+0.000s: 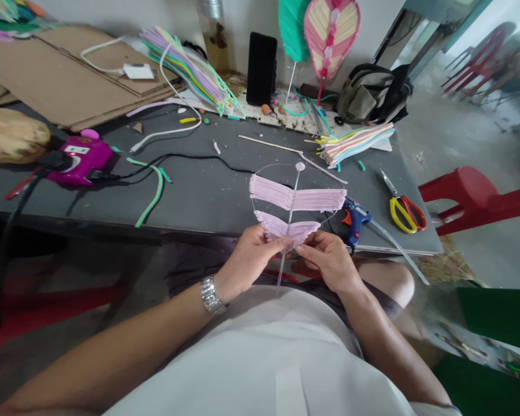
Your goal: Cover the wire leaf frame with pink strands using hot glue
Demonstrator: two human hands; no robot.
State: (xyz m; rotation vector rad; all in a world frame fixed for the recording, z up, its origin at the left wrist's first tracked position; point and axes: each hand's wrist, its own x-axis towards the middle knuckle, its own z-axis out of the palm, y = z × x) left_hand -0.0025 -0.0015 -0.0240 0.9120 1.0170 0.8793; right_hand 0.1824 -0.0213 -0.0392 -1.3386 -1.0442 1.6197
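Both hands hold a leaf-shaped wire frame (pixel 300 166) at its lower end, by the table's front edge. Two bands of pink-lilac pipe cleaners (pixel 318 200) cross the frame, with open gaps of wire around them. My left hand (pixel 249 257) pinches the lower pink band near the centre stem (pixel 282 267), thumb on top. My right hand (pixel 329 257) is closed at the right side of the same band, thumb and finger together. Just right of the frame lies a blue hot glue gun (pixel 356 222) with a clear glue stick in it.
Scissors (pixel 403 205) with red and yellow handles lie at the right. Pipe cleaner bundles (pixel 359 144) are on the table. A magenta power block (pixel 80 159) with black cables sits left. Cardboard (pixel 91 75), a phone (pixel 261 69) and two finished leaves (pixel 331 34) stand behind.
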